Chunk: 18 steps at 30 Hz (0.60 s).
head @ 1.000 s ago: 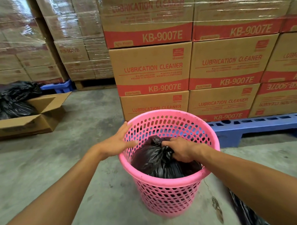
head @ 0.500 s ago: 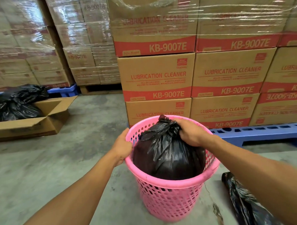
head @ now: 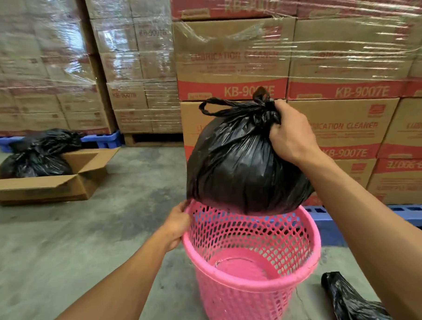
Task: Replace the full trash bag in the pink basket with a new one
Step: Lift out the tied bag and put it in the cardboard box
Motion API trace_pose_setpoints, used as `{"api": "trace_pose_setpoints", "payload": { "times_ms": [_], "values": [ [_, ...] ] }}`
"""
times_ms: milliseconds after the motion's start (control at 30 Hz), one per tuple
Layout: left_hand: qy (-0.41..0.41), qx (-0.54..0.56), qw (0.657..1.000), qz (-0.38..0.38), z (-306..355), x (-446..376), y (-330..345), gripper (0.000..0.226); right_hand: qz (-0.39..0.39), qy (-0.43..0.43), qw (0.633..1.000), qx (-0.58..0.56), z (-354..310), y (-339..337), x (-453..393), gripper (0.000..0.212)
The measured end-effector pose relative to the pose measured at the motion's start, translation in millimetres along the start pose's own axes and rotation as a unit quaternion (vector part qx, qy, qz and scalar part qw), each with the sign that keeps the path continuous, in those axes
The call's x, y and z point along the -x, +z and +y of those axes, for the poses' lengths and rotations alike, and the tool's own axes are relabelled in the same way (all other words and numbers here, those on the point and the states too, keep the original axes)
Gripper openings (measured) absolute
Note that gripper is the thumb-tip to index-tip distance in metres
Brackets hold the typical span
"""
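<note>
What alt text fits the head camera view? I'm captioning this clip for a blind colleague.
A person's right hand holds a tied, full black trash bag by its knot just above an emptied pink basket, while the left hand grips the basket's rim. Shrink-wrapped cartons stand behind; a loose black bag lies on the floor at right.

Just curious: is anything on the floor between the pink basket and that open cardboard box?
No. The head view shows bare concrete floor between pink basket and open cardboard box.
</note>
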State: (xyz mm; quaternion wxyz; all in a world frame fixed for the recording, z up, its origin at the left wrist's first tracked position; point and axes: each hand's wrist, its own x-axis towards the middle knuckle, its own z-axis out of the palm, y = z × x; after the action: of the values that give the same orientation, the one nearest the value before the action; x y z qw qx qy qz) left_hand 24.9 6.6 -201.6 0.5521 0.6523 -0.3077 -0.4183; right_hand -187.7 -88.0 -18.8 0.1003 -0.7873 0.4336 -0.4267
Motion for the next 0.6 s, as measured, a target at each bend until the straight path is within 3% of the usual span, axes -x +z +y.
{"api": "trace_pose_setpoints", "payload": {
  "times_ms": [133, 267, 333, 433, 600],
  "values": [
    [0.005, -0.081, 0.997, -0.016, 10, -2, -9, 0.047, 0.037, -0.006, 0.999, -0.002, -21, 11, -13, 0.029],
    [0.012, -0.181, 0.98, 0.086, 31, -28, -41, 0.046, 0.016, -0.02, 1.0, -0.001, -39, 42, -41, 0.031],
    [-0.006, -0.326, 0.933, 0.151, 50, -35, -73, 0.057, -0.018, -0.02, 1.0, 0.002, -53, 58, -59, 0.028],
    [-0.016, -0.517, 0.837, 0.18, 101, -25, -127, 0.067, -0.075, -0.005, 0.997, -0.001, -85, 74, -90, 0.024],
    [-0.045, -0.573, 0.791, 0.211, 226, 6, -211, 0.069, -0.18, 0.019, 0.983, -0.012, -164, 77, -151, 0.033]
  ]
}}
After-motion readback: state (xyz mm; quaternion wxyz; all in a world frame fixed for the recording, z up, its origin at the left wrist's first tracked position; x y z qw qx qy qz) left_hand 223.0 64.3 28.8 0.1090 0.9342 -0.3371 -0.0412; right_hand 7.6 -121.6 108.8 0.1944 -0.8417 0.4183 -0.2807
